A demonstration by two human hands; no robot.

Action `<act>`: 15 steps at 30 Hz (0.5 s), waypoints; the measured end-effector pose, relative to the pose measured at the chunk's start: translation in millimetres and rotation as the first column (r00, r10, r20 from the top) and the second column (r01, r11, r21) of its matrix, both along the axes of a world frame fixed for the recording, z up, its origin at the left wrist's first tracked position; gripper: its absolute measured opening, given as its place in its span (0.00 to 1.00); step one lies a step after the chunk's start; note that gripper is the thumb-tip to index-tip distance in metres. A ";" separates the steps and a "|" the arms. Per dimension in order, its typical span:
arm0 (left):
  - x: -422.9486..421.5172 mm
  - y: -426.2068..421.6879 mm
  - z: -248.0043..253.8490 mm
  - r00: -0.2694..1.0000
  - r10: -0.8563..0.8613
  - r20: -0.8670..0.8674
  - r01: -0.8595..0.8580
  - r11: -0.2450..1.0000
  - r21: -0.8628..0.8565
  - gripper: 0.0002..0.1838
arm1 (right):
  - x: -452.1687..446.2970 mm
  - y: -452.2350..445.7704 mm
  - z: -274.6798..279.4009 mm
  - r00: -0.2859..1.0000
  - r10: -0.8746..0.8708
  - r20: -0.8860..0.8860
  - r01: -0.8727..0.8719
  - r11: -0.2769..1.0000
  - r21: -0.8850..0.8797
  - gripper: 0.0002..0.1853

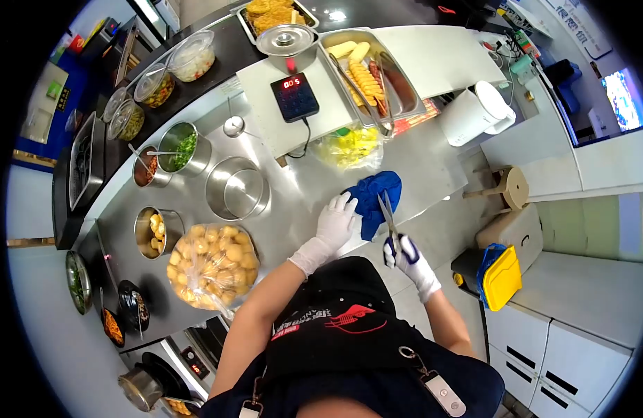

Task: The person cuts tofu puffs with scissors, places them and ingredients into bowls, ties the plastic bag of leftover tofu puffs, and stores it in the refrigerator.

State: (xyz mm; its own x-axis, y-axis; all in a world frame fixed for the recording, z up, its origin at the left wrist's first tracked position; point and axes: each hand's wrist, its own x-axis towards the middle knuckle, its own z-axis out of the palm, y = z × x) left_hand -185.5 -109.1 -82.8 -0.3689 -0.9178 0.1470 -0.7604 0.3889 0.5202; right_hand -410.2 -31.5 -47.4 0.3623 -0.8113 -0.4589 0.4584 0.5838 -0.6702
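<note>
My right hand [410, 265], in a white glove, holds dark-handled scissors [390, 221] whose blades lie over a blue cloth [369, 202] at the counter's front edge. My left hand [335, 224], also gloved, rests at the left side of that cloth with its fingers spread. Left of it, a clear plastic bag [213, 266] of peeled round potatoes sits on the steel counter. An empty steel pot [238, 189] stands behind the bag.
Steel pots of chopped greens [185, 148] and red pieces [149, 167] stand at the left. Behind are a black scale [294, 96], a steel tray [407, 104] with food and tongs, and a white pitcher [474, 115]. A stool [513, 188] stands at the right.
</note>
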 end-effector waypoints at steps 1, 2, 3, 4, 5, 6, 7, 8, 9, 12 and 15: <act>-3.4 -2.8 -3.3 0.999 -0.041 0.023 0.041 0.999 0.011 0.23 | 0.3 -6.3 -6.1 0.964 0.036 0.263 -0.049 0.998 0.046 0.33; -5.6 -5.0 -9.6 0.991 -0.080 0.104 0.078 0.997 0.025 0.23 | 8.5 -8.9 -13.4 0.940 -0.217 0.264 0.140 0.950 0.279 0.34; -5.8 -5.6 -22.4 0.976 -0.116 0.185 0.110 0.993 0.043 0.24 | 0.4 -7.4 -42.0 0.887 -0.204 0.415 0.105 0.962 0.251 0.33; -4.1 -7.1 -28.8 0.952 -0.147 0.268 0.134 0.989 0.064 0.24 | -7.0 -2.6 -70.7 0.811 -0.180 0.557 0.068 0.974 0.216 0.31; -2.2 -9.3 -24.0 0.924 -0.179 0.337 0.156 0.983 0.096 0.24 | -7.2 5.8 -71.5 0.880 -0.171 0.444 0.085 0.975 0.207 0.33; -1.1 -10.7 -21.4 0.922 -0.185 0.340 0.162 0.982 0.096 0.24 | -11.7 15.6 -78.8 0.920 -0.081 0.384 0.040 0.993 0.115 0.34; -0.3 -10.6 -18.9 0.921 -0.186 0.344 0.162 0.982 0.097 0.24 | -23.3 27.9 -83.8 0.925 -0.004 0.381 -0.050 0.990 0.133 0.36; 2.7 -11.2 -16.2 0.920 -0.175 0.351 0.151 0.984 0.096 0.24 | -29.4 38.0 -76.4 0.948 0.025 0.318 -0.074 0.987 0.143 0.36; 3.9 -11.7 -12.6 0.916 -0.167 0.364 0.127 0.983 0.130 0.25 | -40.1 50.1 -74.0 0.964 0.022 0.266 -0.078 0.976 0.202 0.35; 19.7 -3.2 5.7 0.989 -0.003 0.148 -0.009 0.997 0.079 0.22 | -63.0 51.8 -43.0 0.959 0.182 0.215 -0.226 0.954 0.199 0.34; 61.3 20.4 57.9 0.970 0.184 -0.158 -0.186 0.982 -0.003 0.19 | -42.7 7.7 -2.8 0.948 0.317 -0.003 -0.315 0.943 -0.106 0.35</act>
State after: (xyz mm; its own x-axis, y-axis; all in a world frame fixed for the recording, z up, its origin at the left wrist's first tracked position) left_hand -124.3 -88.6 -24.9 -0.1642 -0.9646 0.2063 -0.7300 0.2594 0.6322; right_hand -452.9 -23.8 -50.2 0.6136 -0.6970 -0.3711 0.2712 0.6274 -0.7300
